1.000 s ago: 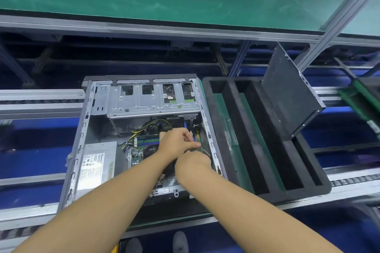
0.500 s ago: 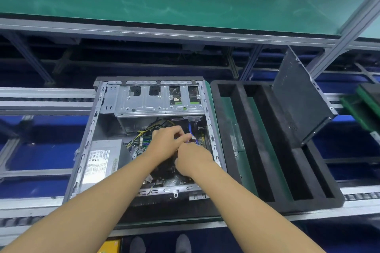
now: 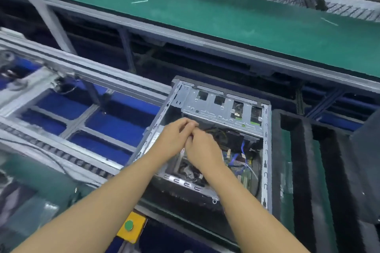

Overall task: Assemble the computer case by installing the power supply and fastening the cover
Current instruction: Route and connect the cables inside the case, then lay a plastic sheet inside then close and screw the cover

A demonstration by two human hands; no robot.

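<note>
Case: the computer case (image 3: pixel 265 150) lies open-side up on the conveyor line, a boxy shell of dull grey sheet metal with slotted, folded rims.
Drive cage: a flat stamped steel plate (image 3: pixel 216 107) spans the far end of the case, pierced by square cut-outs.
Inside: a green circuit board (image 3: pixel 244 178), thin blue leads (image 3: pixel 235 158) and a bundle of black and yellow cables (image 3: pixel 218 132).
Left hand: the left hand (image 3: pixel 174 139) reaches over the case's left wall, its fingers (image 3: pixel 186 122) curled at the near edge of the drive cage.
Right hand: the right hand (image 3: pixel 202 150) sits just beside it over the middle of the case, its fingers (image 3: pixel 195 137) curled and touching the left hand.
Grip: the fingertips bunch together near the cable bundle; blur hides whether either hand pinches anything, so I cannot tell.
Power supply: not made out; the forearms cover the case's near-left corner.
Foam tray: a black, fuzzy-textured foam tray (image 3: pixel 298 160) with long straight ridges stands just to the right of the case.
Desk: a smooth green mat tops the desk (image 3: pixel 205 16) beyond, edged in aluminium.
Conveyor: ribbed aluminium rails (image 3: pixel 86 72) run left over glossy blue panels.
Button box: a yellow box (image 3: pixel 136 232) with a round green button sits under the left forearm.
</note>
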